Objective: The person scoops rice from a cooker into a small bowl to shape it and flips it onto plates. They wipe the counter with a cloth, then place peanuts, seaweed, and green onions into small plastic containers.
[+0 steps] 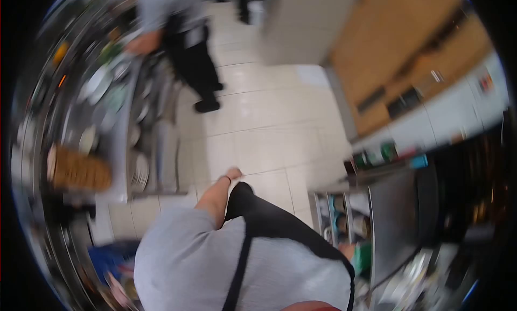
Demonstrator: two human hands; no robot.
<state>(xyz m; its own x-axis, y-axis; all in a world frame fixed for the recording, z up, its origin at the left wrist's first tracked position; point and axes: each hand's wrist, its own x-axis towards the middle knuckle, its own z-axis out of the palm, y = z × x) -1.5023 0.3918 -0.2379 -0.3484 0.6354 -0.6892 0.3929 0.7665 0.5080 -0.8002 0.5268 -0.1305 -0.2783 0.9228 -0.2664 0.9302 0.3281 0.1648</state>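
Note:
My left hand (234, 173) hangs in front of my body over the tiled floor, with a dark band at the wrist. It looks curled, but blur hides its fingers and I see nothing in it. Low at the right, my right hand (347, 250) is partly hidden by my side. It appears to grip a green item (363, 259), whose kind I cannot make out. Just beyond that hand is an open shelf unit (349, 217) with several small containers.
A steel counter (118, 173) with plates and a brown, box-like stack (81, 168) runs along the left. Another person (183, 39) stands at its far end, one hand over it. A steel cabinet (396, 219) stands right; a wooden panel (393, 47) lies beyond.

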